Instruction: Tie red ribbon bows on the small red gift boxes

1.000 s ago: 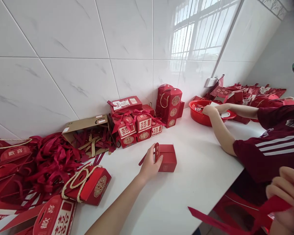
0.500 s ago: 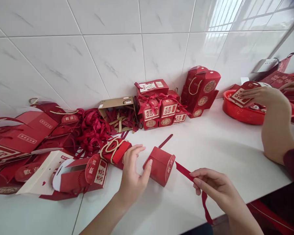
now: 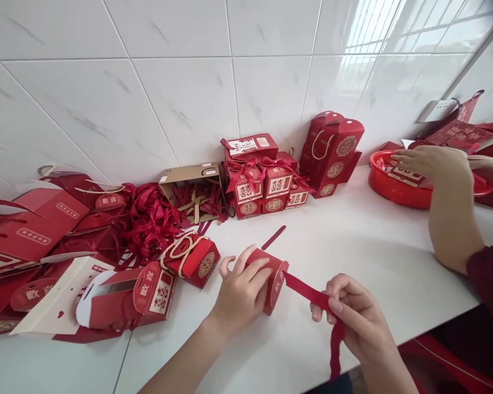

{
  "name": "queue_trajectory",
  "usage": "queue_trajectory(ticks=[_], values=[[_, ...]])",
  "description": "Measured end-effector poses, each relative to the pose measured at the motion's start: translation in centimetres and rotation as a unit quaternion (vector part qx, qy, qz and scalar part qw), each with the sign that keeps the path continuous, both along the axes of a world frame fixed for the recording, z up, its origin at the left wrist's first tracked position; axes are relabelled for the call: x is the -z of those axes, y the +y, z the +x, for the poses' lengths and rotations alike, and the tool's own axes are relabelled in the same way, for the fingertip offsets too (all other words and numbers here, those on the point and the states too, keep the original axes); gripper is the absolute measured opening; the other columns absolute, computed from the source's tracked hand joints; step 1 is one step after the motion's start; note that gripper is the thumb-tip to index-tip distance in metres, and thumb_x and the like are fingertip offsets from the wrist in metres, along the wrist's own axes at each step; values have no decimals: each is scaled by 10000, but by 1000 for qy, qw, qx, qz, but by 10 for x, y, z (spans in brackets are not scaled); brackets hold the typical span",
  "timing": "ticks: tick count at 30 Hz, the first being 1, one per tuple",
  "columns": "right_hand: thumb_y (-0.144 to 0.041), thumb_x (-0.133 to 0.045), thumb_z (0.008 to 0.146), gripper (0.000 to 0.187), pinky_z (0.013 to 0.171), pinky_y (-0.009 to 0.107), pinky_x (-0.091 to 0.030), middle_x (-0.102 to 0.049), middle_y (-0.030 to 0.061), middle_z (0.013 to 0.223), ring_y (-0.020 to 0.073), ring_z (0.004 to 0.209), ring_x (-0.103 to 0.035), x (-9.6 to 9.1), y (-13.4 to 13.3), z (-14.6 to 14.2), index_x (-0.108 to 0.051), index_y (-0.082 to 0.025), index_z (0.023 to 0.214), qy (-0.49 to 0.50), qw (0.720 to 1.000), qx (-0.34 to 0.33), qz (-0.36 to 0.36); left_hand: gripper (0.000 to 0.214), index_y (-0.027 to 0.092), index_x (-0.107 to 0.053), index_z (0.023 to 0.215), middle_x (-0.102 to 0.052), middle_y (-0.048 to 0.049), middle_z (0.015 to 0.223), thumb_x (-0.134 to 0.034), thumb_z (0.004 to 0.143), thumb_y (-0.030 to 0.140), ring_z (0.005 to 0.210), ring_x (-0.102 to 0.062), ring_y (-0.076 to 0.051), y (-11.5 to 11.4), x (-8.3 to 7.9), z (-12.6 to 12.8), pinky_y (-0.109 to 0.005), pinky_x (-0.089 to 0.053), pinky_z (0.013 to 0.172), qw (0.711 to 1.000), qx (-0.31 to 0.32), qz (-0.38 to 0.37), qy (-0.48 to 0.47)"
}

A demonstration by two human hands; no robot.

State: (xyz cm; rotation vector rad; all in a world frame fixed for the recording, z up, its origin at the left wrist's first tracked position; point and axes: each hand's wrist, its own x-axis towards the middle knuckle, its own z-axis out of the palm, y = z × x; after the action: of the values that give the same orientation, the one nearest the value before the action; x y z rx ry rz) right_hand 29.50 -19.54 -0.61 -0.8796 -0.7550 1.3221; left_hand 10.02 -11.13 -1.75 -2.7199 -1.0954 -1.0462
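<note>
White tiles (image 3: 181,109) with grey veining line the wall behind a white worktop (image 3: 337,235), and window bars reflect in them at the upper right. Near the lower middle of the frame, a small red box (image 3: 276,287) lies tilted on the worktop. The left hand (image 3: 239,295) holds it, fingers bent over its near left side; the thumb is hard to make out. From the box's right end, a red ribbon (image 3: 306,289) runs to the right hand (image 3: 347,314), which pinches it narrowly between thumb and fingers, the loose end hanging below. A dark red strip (image 3: 273,237) lies just behind the box. Left of it sits a rope-handled box (image 3: 199,262). At the right edge, another person's hands (image 3: 439,163) work over a red basin (image 3: 398,189).
</note>
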Motion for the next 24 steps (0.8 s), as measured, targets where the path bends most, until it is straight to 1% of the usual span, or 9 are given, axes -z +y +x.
queue_trajectory(ticks=[3, 7, 11, 15, 20, 22, 24], values=[[-323, -756, 747, 187, 541, 223, -431, -536, -38, 549, 133, 559, -619, -1, 0, -5, -617, -202, 718, 14, 1000, 2, -19, 243, 231, -651, 905, -748, -1, 836, -462, 863, 84, 1145, -588, -280, 1, 0, 1, -448, -207, 954, 1000, 11, -18, 2], [-329, -751, 744, 193, 512, 227, -414, -513, -37, 549, 135, 541, -596, 1, -2, -6, -604, -208, 709, 15, 1000, -1, -27, 273, 221, -645, 868, -731, -4, 750, -436, 837, 48, 1148, -593, -285, 2, -4, 0, -437, -212, 937, 999, 21, -29, 34], [-342, -745, 745, 203, 494, 232, -408, -517, -28, 556, 141, 531, -588, 4, -4, -6, -600, -206, 703, 11, 999, -2, -32, 278, 220, -648, 872, -732, -13, 762, -435, 833, 46, 1145, -596, -277, 2, -6, -2, -420, -230, 927, 998, 35, -29, 38], [-318, -761, 735, 198, 500, 215, -401, -522, -33, 552, 125, 528, -594, 5, -4, -7, -607, -200, 699, 33, 999, -1, -35, 262, 204, -642, 873, -724, -13, 767, -440, 831, 44, 1158, -588, -276, 0, -7, -3, -412, -238, 929, 998, 40, -40, 42], [-348, -743, 752, 223, 487, 227, -393, -579, -9, 562, 151, 552, -614, 4, -4, -9, -590, -195, 696, 14, 999, -26, -36, 265, 203, -627, 895, -728, -20, 792, -433, 823, 38, 1175, -573, -275, -4, -6, -5, -416, -248, 926, 996, 46, -55, 49], [-362, -743, 750, 236, 493, 235, -404, -570, -11, 566, 155, 553, -614, 5, -3, -9, -585, -194, 701, 5, 999, -31, -37, 248, 197, -611, 956, -738, -32, 828, -446, 831, 61, 1169, -577, -275, -4, -6, -6, -414, -258, 928, 996, 50, -58, 38], [-368, -746, 746, 241, 505, 243, -414, -562, -14, 562, 155, 550, -609, 5, -2, -9, -583, -195, 704, 1, 999, -33, -38, 248, 178, -571, 1066, -744, -61, 926, -475, 848, 111, 1145, -596, -269, -4, -7, -7, -409, -277, 935, 996, 57, -58, 20]])
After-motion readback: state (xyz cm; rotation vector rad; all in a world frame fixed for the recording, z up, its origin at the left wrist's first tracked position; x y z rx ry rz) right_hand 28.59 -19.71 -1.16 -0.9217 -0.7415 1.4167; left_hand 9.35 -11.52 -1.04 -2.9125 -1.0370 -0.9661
